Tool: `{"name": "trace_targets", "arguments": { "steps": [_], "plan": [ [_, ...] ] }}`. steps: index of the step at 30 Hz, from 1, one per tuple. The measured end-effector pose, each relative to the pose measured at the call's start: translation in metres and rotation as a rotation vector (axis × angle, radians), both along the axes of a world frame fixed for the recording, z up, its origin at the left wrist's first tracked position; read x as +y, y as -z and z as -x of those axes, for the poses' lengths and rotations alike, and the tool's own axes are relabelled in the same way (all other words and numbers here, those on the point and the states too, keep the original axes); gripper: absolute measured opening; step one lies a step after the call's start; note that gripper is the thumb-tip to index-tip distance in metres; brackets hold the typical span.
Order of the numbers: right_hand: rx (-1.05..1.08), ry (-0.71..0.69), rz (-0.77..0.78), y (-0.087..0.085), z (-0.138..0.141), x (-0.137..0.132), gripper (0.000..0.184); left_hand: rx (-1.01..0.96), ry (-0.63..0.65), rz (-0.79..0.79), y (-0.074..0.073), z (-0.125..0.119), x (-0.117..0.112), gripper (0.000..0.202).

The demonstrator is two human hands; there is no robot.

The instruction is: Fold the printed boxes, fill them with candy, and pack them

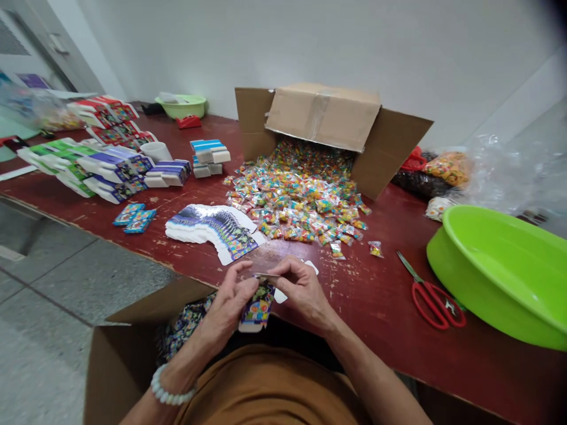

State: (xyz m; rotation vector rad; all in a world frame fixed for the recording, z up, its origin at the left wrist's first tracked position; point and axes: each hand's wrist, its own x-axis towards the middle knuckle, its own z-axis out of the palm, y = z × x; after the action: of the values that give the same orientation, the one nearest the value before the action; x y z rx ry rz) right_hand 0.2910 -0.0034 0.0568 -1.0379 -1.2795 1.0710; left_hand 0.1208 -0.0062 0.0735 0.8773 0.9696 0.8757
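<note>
Between my two hands, at the table's front edge, is a small printed carton (257, 308) in purple with colourful pictures. My left hand (231, 301) grips its left side with thumb and fingers. My right hand (303, 289) pinches the carton's top flap between thumb and forefinger. White flaps show beside my right fingers. Just beyond my hands lies a fanned stack of flat purple cartons (212, 230). Past that, a heap of small clear candy packets (301, 206) spills from a cardboard box (323, 115) tipped on its side.
Red-handled scissors (436, 301) and a large green basin (496, 271) are at the right. Folded cartons (115, 165) are stacked at the left, near blue packets (134, 218). An open cardboard box (119, 372) holding printed packs stands below the table edge, left of my lap.
</note>
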Motion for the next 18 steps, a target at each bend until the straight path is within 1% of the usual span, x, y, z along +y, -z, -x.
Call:
{"name": "trace_targets", "arguments": {
  "steps": [1,3,5,7,9,12,16,18],
  "plan": [
    [-0.064,0.019,-0.051,-0.002,0.000,-0.001,0.011,-0.024,0.058,0.078,-0.001,-0.002,-0.001,0.058],
    [-0.199,0.001,-0.107,-0.007,-0.002,-0.003,0.011,-0.039,0.145,0.194,0.000,-0.006,-0.003,0.059],
    [-0.244,-0.049,-0.061,-0.011,-0.003,-0.003,0.018,-0.021,0.133,0.231,0.001,-0.009,-0.003,0.063],
    [-0.184,-0.081,0.058,-0.013,-0.003,-0.001,0.023,0.003,0.092,0.211,0.003,-0.011,-0.002,0.064],
    [-0.130,-0.106,0.140,-0.014,-0.003,0.002,0.021,0.030,0.079,0.166,0.006,-0.012,-0.002,0.067],
    [-0.124,-0.131,0.160,-0.015,-0.004,0.008,0.017,0.046,0.095,0.086,0.009,-0.012,0.000,0.070],
    [-0.054,-0.118,0.252,-0.013,-0.004,0.013,0.017,0.082,0.138,-0.003,0.016,-0.009,0.001,0.070],
    [-0.072,-0.093,0.230,-0.012,-0.005,0.012,0.016,0.134,0.135,-0.028,0.019,-0.008,0.002,0.072]
  ]
}}
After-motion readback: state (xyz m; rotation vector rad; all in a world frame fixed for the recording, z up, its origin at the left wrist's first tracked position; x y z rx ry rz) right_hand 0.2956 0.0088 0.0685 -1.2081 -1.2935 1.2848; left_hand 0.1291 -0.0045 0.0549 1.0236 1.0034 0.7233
